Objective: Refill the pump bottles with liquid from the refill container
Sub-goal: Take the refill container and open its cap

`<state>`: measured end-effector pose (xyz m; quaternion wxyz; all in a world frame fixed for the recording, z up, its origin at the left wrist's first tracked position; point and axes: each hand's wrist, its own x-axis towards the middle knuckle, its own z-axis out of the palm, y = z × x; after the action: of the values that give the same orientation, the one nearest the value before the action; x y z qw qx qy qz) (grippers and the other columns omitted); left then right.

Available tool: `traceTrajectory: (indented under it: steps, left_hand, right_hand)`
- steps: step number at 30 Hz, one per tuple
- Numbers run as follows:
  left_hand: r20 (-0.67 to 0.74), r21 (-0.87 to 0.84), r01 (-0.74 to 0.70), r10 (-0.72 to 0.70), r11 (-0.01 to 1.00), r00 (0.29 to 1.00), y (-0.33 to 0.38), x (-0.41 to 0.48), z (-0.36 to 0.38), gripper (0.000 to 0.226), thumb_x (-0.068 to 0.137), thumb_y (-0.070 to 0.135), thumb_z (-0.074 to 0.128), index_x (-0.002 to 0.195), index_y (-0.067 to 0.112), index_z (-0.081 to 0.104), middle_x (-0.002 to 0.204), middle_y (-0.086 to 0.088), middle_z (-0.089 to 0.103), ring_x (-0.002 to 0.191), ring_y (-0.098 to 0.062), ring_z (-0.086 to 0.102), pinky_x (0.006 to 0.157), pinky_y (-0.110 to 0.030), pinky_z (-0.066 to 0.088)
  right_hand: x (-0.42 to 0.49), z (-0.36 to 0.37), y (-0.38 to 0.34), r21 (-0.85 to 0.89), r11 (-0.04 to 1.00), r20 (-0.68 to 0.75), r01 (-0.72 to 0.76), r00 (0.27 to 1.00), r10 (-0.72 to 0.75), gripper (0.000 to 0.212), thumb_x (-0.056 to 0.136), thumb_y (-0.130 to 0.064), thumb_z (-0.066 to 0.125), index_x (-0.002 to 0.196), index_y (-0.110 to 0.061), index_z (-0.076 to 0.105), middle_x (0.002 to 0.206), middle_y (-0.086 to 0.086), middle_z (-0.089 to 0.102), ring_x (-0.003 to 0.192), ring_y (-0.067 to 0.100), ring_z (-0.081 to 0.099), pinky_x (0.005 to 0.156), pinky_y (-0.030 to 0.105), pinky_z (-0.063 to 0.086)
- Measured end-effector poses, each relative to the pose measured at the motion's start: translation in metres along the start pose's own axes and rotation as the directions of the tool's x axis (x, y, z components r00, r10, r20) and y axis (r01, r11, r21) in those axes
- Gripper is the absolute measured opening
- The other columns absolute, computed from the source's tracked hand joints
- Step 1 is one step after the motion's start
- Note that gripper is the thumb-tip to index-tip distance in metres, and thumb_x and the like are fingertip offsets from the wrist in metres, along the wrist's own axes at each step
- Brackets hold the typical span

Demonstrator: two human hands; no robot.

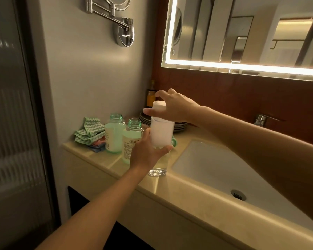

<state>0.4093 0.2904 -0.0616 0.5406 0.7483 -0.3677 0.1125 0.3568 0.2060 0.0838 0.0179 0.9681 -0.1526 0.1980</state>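
My left hand [147, 153] grips the lower body of a white, milky bottle [162, 132] held upright above the counter. My right hand [172, 107] pinches the bottle's white cap [159, 106] from above. Two green-tinted bottles stand open without pumps just to the left: one further back [114, 134] and one nearer [131, 141], partly hidden by my left hand. Both hold pale liquid. A clear glass [157, 171] stands on the counter below the white bottle.
A beige counter [101, 157] holds folded green and pink cloths [89, 132] at the left, a stack of dark plates [179, 126] behind, and a dark bottle [150, 96] in the corner. A white sink [215, 170] lies to the right, with a tap [261, 120] behind it.
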Motion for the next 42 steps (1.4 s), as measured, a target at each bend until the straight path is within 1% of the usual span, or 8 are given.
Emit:
traceTrajectory:
  steps: [3, 7, 10, 14, 21, 29, 35, 42]
  left_hand:
    - [0.005, 0.000, 0.000, 0.000, 1.000, 1.000, -0.001, 0.000, 0.000, 0.072, 0.060, 0.055, 0.075, 0.114, 0.019, 0.044, 0.099, 0.001, 0.061, 0.081, -0.021, 0.059, 0.059, -0.029, 0.043]
    - [-0.008, 0.009, -0.002, 0.002, 1.000, 1.000, -0.002, 0.000, 0.000, 0.074, 0.059, 0.057, 0.075, 0.115, 0.020, 0.045, 0.097, 0.002, 0.062, 0.079, -0.020, 0.059, 0.057, -0.027, 0.040]
    - [-0.014, 0.019, -0.003, 0.003, 1.000, 1.000, -0.002, 0.000, 0.001, 0.074, 0.059, 0.056, 0.074, 0.116, 0.019, 0.046, 0.098, 0.001, 0.062, 0.081, -0.021, 0.059, 0.058, -0.029, 0.042]
    - [-0.013, 0.019, -0.009, 0.010, 1.000, 1.000, -0.002, 0.000, 0.001, 0.072, 0.060, 0.055, 0.075, 0.115, 0.018, 0.046, 0.099, 0.000, 0.062, 0.082, -0.023, 0.060, 0.061, -0.033, 0.048]
    - [-0.015, 0.020, -0.010, 0.010, 1.000, 1.000, -0.002, -0.001, 0.001, 0.076, 0.059, 0.057, 0.074, 0.117, 0.018, 0.045, 0.100, 0.000, 0.061, 0.082, -0.022, 0.060, 0.061, -0.033, 0.048]
    - [-0.002, 0.018, -0.004, 0.004, 1.000, 1.000, -0.001, -0.001, 0.001, 0.072, 0.062, 0.055, 0.075, 0.116, 0.019, 0.044, 0.098, 0.004, 0.059, 0.082, -0.021, 0.059, 0.061, -0.033, 0.048]
    - [0.000, 0.019, 0.004, -0.004, 1.000, 1.000, -0.001, -0.002, 0.001, 0.076, 0.061, 0.055, 0.074, 0.120, 0.019, 0.044, 0.102, 0.001, 0.061, 0.085, -0.023, 0.060, 0.063, -0.033, 0.048]
    - [-0.011, 0.015, -0.011, 0.011, 1.000, 1.000, -0.002, -0.002, 0.002, 0.075, 0.061, 0.055, 0.074, 0.119, 0.019, 0.044, 0.103, 0.000, 0.061, 0.084, -0.020, 0.059, 0.061, -0.031, 0.047]
  right_hand:
    - [0.001, 0.003, -0.002, -0.067, 0.998, -0.040, 0.012, 0.999, -0.015, 0.079, 0.074, -0.075, 0.042, 0.127, -0.015, 0.047, 0.121, 0.011, 0.047, 0.106, 0.028, 0.051, 0.078, 0.035, 0.044]
    - [0.001, -0.003, 0.001, 0.248, 0.969, 0.092, 0.005, 0.995, -0.028, 0.055, 0.081, -0.048, 0.061, 0.127, -0.022, 0.046, 0.128, 0.008, 0.045, 0.110, 0.023, 0.045, 0.088, 0.033, 0.046]
    - [0.000, -0.007, 0.001, 0.361, 0.932, 0.156, 0.001, 0.986, -0.061, 0.066, 0.078, -0.056, 0.060, 0.133, -0.025, 0.040, 0.137, 0.005, 0.040, 0.110, 0.017, 0.043, 0.082, 0.026, 0.041]
    - [-0.002, -0.008, 0.002, 0.161, 0.986, 0.077, -0.038, 0.997, 0.026, 0.079, 0.072, -0.071, 0.052, 0.133, -0.021, 0.039, 0.130, 0.008, 0.043, 0.108, 0.022, 0.047, 0.081, 0.032, 0.045]
    - [-0.002, -0.013, 0.006, 0.364, 0.931, 0.221, -0.014, 0.973, -0.072, 0.072, 0.077, -0.040, 0.069, 0.138, -0.027, 0.034, 0.141, 0.003, 0.036, 0.113, 0.018, 0.041, 0.086, 0.028, 0.040]
    - [-0.001, -0.013, -0.001, -0.082, 0.996, 0.114, 0.039, 0.993, -0.030, 0.079, 0.076, -0.071, 0.045, 0.137, -0.021, 0.035, 0.134, 0.011, 0.039, 0.114, 0.029, 0.046, 0.083, 0.034, 0.042]
    - [-0.004, -0.022, -0.001, 0.321, 0.947, 0.261, -0.012, 0.962, -0.077, 0.058, 0.083, -0.032, 0.064, 0.134, -0.026, 0.037, 0.137, 0.005, 0.038, 0.105, 0.017, 0.042, 0.073, 0.019, 0.042]
    - [-0.004, -0.015, -0.004, 0.009, 0.999, 0.064, 0.033, 0.997, -0.033, 0.090, 0.069, -0.073, 0.050, 0.139, -0.020, 0.032, 0.135, 0.009, 0.046, 0.114, 0.025, 0.050, 0.082, 0.033, 0.044]
